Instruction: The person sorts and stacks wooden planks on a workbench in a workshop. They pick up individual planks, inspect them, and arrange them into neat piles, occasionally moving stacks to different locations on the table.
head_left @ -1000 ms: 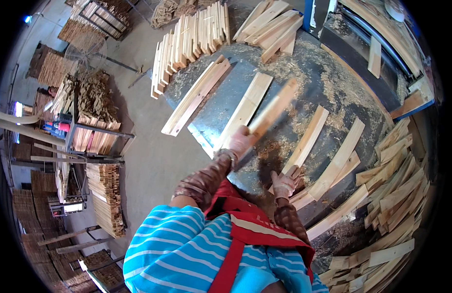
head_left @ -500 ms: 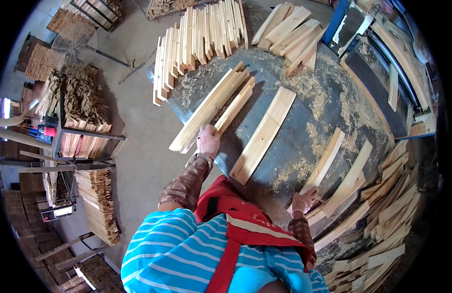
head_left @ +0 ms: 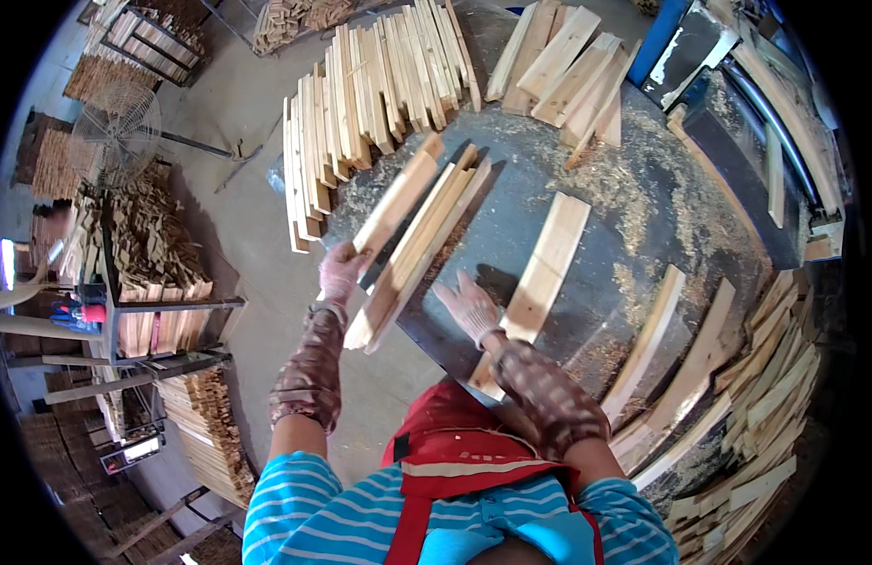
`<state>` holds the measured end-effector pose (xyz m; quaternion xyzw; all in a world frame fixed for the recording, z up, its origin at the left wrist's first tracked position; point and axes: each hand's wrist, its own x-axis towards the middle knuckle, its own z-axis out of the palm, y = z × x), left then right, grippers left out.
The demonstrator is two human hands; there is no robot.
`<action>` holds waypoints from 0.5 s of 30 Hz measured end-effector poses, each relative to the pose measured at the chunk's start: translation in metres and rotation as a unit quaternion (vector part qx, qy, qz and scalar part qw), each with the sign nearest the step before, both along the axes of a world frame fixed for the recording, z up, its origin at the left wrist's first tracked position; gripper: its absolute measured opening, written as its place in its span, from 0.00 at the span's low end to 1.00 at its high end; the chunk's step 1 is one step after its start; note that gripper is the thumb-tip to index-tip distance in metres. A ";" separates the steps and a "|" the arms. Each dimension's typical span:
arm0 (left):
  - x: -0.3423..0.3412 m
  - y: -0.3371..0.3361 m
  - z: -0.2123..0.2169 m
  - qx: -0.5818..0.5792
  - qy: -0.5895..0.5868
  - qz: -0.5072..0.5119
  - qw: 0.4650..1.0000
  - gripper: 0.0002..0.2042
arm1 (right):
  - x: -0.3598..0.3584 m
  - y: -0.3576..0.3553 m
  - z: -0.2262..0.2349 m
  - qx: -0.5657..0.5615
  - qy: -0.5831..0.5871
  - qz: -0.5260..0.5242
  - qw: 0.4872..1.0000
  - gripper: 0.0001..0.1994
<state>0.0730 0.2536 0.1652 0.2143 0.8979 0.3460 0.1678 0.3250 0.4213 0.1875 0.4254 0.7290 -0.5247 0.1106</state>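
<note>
My left hand [head_left: 340,272], in a pale pinkish work glove, is closed on the near end of a wooden plank [head_left: 399,200]. Just right of that plank, a few more wooden boards [head_left: 419,247] lie close together, their near ends jutting past the table edge. My gloved right hand [head_left: 470,307] hovers between these boards and a single wide plank [head_left: 541,273]; its fingers are stretched out and hold nothing. The right forearm passes over the near part of the wide plank and hides some of it.
The dark metal table [head_left: 497,202] is strewn with sawdust [head_left: 643,202]. Planks stand in a long row [head_left: 360,99] at the far left, with a loose pile [head_left: 572,75] beside it. Curved boards [head_left: 646,339] lie at the right, near a machine [head_left: 737,151] and a heap of offcuts [head_left: 766,395].
My left hand has moved left, and the plank it grips now stands apart from the other boards. My right hand has left a board at the right and come over to the middle.
</note>
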 end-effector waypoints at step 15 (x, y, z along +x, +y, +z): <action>0.068 0.014 0.009 -0.194 -0.042 -0.076 0.977 0.55 | -0.060 -0.001 -0.080 -0.193 0.073 -0.271 0.940 0.16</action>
